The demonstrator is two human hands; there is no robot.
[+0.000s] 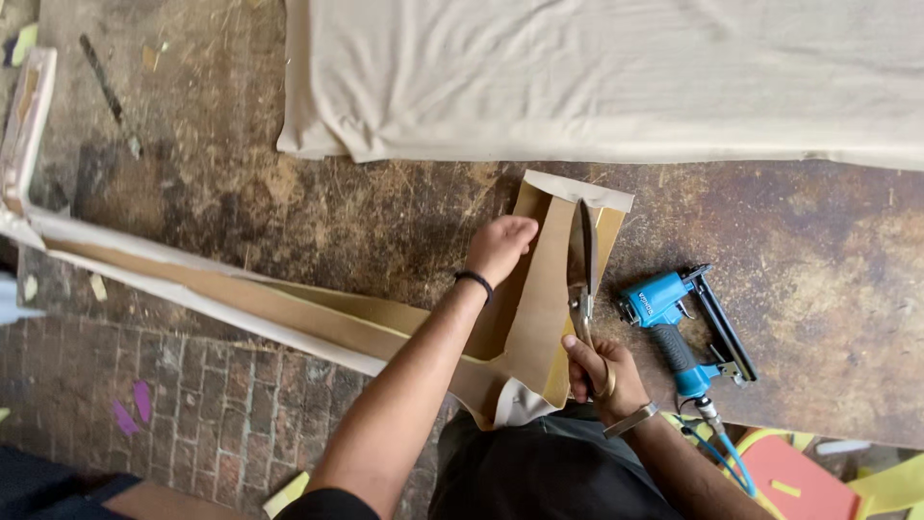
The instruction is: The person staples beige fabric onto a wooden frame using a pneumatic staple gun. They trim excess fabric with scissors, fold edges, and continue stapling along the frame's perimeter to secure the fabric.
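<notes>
**Scissors in the right hand, strip steadied by the left**

Right hand [595,371] closed around the handles of a pair of scissors [585,279], fingers curled through the loops, blades pointing away from the body and lying closed or nearly so along the tan strip [544,299]. Metal bracelet [630,420] on that wrist.

Left hand [500,246] laid on the same strip, just left of the blades, fingers bent loosely and pressing down on the material rather than gripping it; not fully flat, not a fist. Dark band [474,281] around that wrist.

Strip itself under and between both hands: tan face up, pale cloth backing showing at the far end beyond the scissor tips and at the near end close to the body. Further to the left of the left hand, running on as a long band toward a pale frame edge [24,125].

Just right of the right hand, a blue staple gun [679,332] resting on the worn work surface [828,279], hose trailing toward the body. Well beyond both hands, a large cream fabric sheet [616,77] spread out.
</notes>
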